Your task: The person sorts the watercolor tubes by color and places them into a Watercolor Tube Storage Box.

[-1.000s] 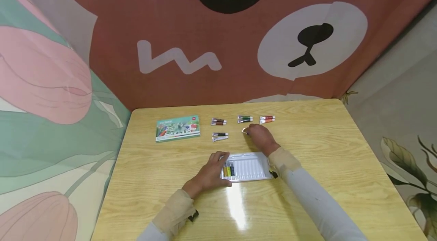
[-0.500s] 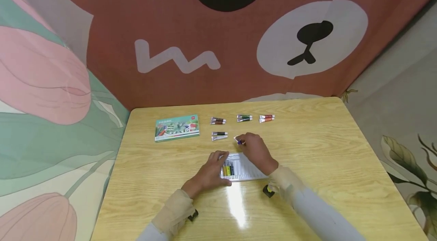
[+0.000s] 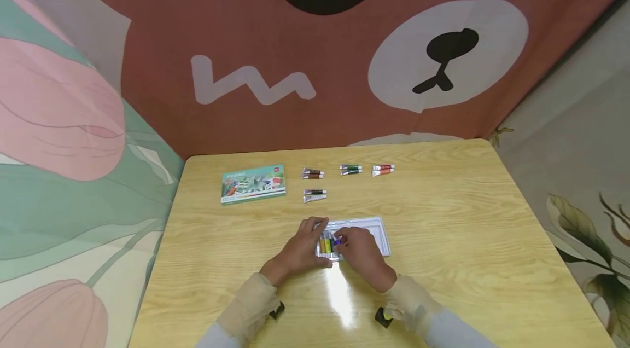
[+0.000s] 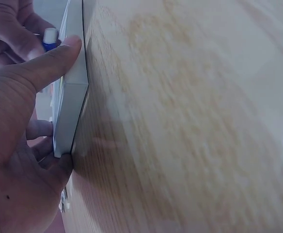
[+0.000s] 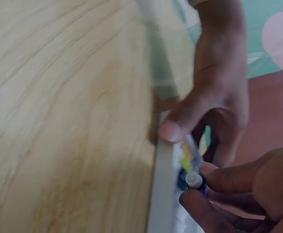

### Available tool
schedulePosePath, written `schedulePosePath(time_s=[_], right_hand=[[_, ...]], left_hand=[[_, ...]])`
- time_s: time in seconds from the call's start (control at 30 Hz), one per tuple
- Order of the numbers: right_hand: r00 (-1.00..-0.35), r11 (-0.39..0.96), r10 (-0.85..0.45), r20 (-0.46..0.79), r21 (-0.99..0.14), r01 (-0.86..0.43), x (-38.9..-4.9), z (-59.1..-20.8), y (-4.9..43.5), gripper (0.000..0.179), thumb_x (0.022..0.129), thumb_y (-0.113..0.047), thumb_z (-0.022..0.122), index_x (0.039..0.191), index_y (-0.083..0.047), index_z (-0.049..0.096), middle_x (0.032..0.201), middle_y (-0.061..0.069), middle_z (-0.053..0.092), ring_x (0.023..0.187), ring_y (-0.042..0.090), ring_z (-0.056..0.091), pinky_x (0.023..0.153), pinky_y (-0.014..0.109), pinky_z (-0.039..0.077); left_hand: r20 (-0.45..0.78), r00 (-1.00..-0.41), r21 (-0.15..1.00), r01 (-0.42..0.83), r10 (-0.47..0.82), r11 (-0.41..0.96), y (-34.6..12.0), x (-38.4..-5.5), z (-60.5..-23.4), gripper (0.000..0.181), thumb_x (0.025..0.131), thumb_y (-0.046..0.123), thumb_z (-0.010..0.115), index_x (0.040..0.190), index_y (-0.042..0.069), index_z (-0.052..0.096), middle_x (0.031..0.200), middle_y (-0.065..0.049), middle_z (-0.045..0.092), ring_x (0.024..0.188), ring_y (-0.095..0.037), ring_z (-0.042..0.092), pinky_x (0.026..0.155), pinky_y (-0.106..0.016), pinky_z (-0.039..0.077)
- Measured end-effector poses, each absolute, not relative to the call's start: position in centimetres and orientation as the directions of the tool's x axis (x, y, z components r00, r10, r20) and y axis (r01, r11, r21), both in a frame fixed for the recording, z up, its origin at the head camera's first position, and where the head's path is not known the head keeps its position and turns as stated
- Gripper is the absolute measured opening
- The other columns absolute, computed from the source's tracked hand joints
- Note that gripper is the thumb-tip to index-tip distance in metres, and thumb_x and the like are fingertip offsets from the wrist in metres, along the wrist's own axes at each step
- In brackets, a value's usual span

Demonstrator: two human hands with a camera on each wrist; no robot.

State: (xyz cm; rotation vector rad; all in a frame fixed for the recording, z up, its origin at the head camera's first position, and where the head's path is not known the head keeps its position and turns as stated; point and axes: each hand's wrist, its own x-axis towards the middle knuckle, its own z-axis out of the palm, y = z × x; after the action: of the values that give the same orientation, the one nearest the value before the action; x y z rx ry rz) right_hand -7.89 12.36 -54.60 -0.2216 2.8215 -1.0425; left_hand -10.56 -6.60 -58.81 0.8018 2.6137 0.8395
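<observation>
A white plastic tray with narrow slots lies on the table. My left hand grips its left end, thumb on the near edge and fingers at the far edge. Between thumb and fingertips my right hand pinches a blue-purple paint tube, held over the slots; its white cap shows in the right wrist view. Just left of that tube, an ochre tube, a yellow tube and a dark tube lie side by side in the tray. My right hand hides part of the slots.
Paint tubes lie in pairs farther back: brown, black and white, green, red and orange. A flat teal illustrated box is at the back left. Printed cloth rises behind the table.
My right hand has brought the blue-purple tube from behind the tray toward me and down to the slots beside the dark tube. My left hand has stayed on the tray's left end.
</observation>
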Motion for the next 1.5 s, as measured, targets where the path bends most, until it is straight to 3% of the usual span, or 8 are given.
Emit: schedulePosePath(time_s=[0.33,0.6,0.77,1.0,1.3,1.5], right_hand=[[-0.989,0.764,-0.143,-0.043,-0.640,-0.083,-8.3,-56.0,12.1,0.019,0.080,-0.008,0.083,0.094,0.001,0.073,0.085,0.011,0.074,0.076,0.021,0.069,0.069,0.036,0.058],[-0.985,0.813,-0.162,0.060,-0.557,-0.168,-7.8,-56.7,12.0,0.025,0.075,-0.015,0.088,0.089,-0.005,0.070,0.079,0.001,0.057,0.070,0.014,0.055,0.062,0.031,0.049],[-0.969,0.801,-0.198,0.148,-0.546,-0.247,-7.3,-57.0,11.9,0.015,0.079,-0.011,0.085,0.088,-0.004,0.075,0.084,0.001,0.059,0.072,0.015,0.060,0.066,0.028,0.053],[-0.947,0.811,-0.206,0.246,-0.499,-0.305,-6.9,-57.5,11.6,0.017,0.077,-0.008,0.085,0.090,-0.002,0.076,0.090,0.003,0.064,0.082,0.019,0.067,0.075,0.032,0.057],[-0.946,0.802,-0.282,0.162,-0.502,-0.325,-6.8,-56.6,12.1,0.023,0.078,-0.001,0.083,0.100,0.004,0.077,0.102,0.011,0.070,0.094,0.027,0.069,0.086,0.039,0.058],[-0.934,0.759,-0.336,0.118,-0.554,-0.343,-7.0,-55.9,12.7,0.027,0.077,0.006,0.081,0.104,0.008,0.076,0.104,0.016,0.070,0.094,0.031,0.070,0.083,0.042,0.060]], left_hand=[[-0.075,-0.803,0.601,0.436,0.591,0.670,-6.3,-10.6,-58.6,0.112,0.075,0.042,0.090,0.160,0.002,0.030,0.157,-0.010,0.038,0.144,-0.029,0.036,0.097,-0.043,0.055],[-0.090,-0.805,0.592,0.431,0.587,0.682,-6.4,-10.6,-59.0,0.113,0.075,0.043,0.090,0.161,0.003,0.029,0.158,-0.008,0.037,0.143,-0.027,0.036,0.096,-0.042,0.055],[-0.105,-0.807,0.582,0.424,0.581,0.694,-6.4,-10.5,-58.9,0.112,0.076,0.044,0.090,0.161,0.004,0.029,0.158,-0.007,0.037,0.143,-0.026,0.036,0.095,-0.040,0.055],[-0.092,-0.809,0.589,0.426,0.581,0.687,-6.4,-10.6,-58.8,0.111,0.076,0.043,0.090,0.160,0.003,0.031,0.158,-0.007,0.037,0.142,-0.026,0.037,0.097,-0.041,0.054],[-0.087,-0.807,0.609,0.420,0.584,0.672,-6.5,-10.5,-58.7,0.113,0.074,0.043,0.090,0.160,0.002,0.030,0.158,-0.009,0.037,0.145,-0.029,0.035,0.097,-0.045,0.054],[-0.092,-0.805,0.613,0.418,0.586,0.670,-6.5,-10.5,-58.5,0.112,0.075,0.043,0.089,0.160,0.002,0.030,0.157,-0.009,0.037,0.144,-0.029,0.035,0.095,-0.045,0.055]])
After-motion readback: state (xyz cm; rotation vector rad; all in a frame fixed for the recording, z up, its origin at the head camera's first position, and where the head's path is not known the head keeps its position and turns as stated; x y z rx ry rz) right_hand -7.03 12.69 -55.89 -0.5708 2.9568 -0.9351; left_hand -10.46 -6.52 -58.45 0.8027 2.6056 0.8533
